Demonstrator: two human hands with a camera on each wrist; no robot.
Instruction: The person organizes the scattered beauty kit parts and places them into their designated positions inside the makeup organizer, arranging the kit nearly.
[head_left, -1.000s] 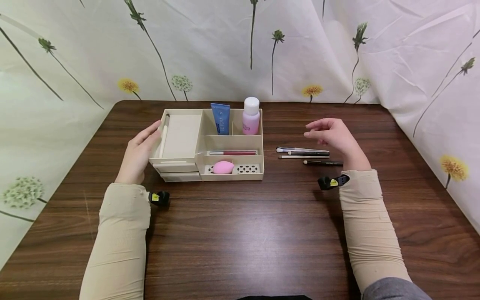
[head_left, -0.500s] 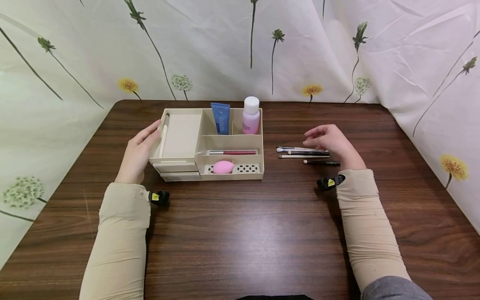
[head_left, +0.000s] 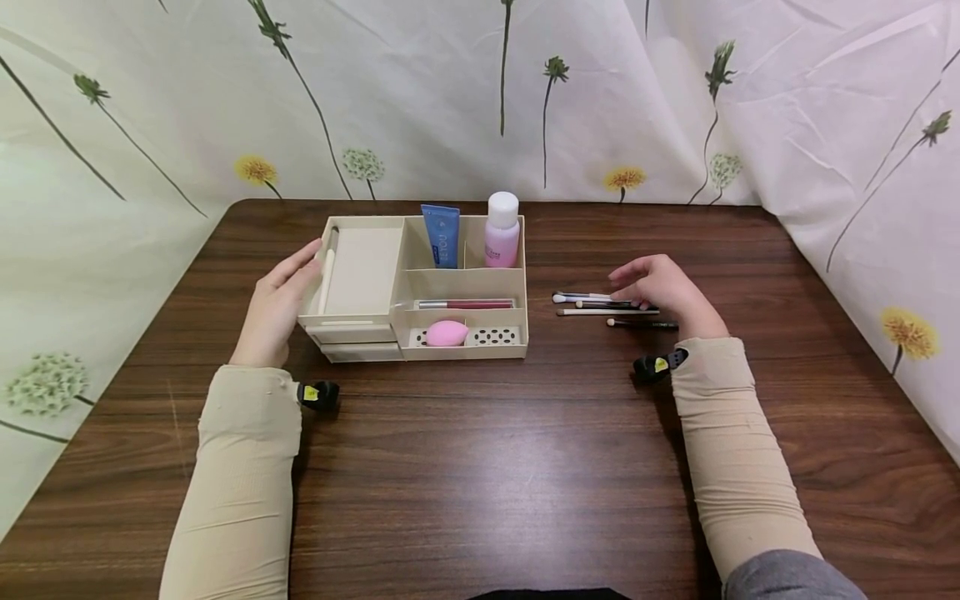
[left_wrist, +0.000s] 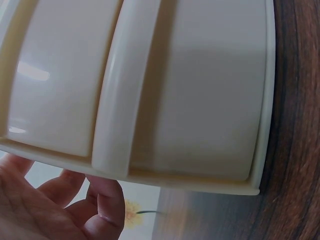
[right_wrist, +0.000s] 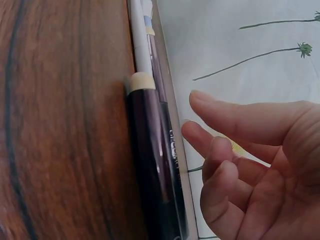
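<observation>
My left hand (head_left: pixel 275 308) rests against the left side of a cream makeup organizer (head_left: pixel 364 267), its fingers along the outer wall. Seen from the left wrist, the fingers touch the side beyond the drawer fronts (left_wrist: pixel 210 100). A white makeup brush (head_left: pixel 327 282) lies in the organizer's left top tray. Over several makeup brushes (head_left: pixel 600 312) on the table, right of the organizer, hovers my right hand (head_left: pixel 663 287). Its thumb and loosely bent fingers stay apart in the right wrist view, beside a black-handled brush (right_wrist: pixel 150 150), with nothing held between them.
In the organizer's compartments are a blue tube (head_left: pixel 442 237), a pink bottle with a white cap (head_left: pixel 502 233), a red lip gloss tube (head_left: pixel 468 305) and a pink makeup sponge (head_left: pixel 447 334). A floral curtain (head_left: pixel 450 100) hangs behind the dark wooden table (head_left: pixel 480 450).
My right hand has come down and slightly left toward the brushes, so its fingertips now overlap them in the head view. The left hand and organizer have stayed put.
</observation>
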